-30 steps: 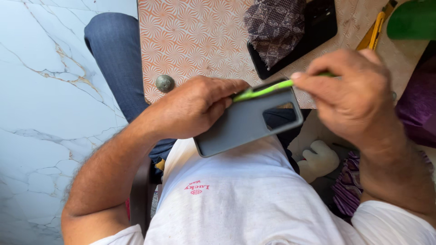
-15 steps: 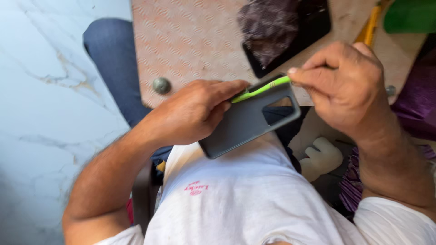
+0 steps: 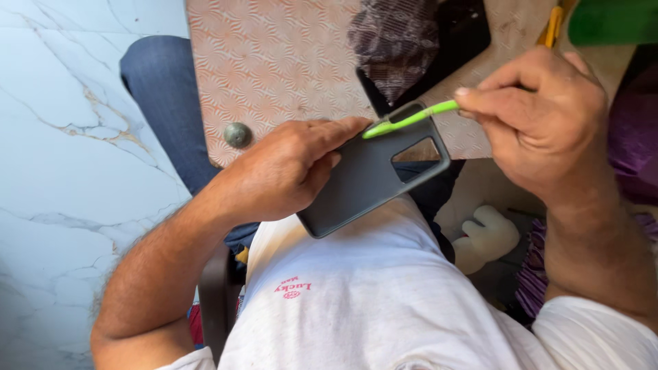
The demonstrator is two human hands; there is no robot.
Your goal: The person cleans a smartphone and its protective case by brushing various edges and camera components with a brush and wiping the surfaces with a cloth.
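My left hand (image 3: 288,171) grips a dark grey phone case (image 3: 363,181) by its left side, back facing up, held above my lap. The case has a rectangular camera cut-out near its upper right corner. My right hand (image 3: 541,116) pinches a thin bright green tool (image 3: 411,118). The tool's tip lies along the top edge of the case, next to my left thumb.
A patterned orange-pink table top (image 3: 281,62) lies ahead, with a round metal knob (image 3: 237,134) at its near edge. A dark device (image 3: 459,41) under a checked cloth (image 3: 394,38) rests on it. White marble floor (image 3: 62,137) is at left. A white stuffed toy (image 3: 483,236) sits lower right.
The case and both hands have held nearly the same pose. The green tool shifted slightly along the case's top edge.
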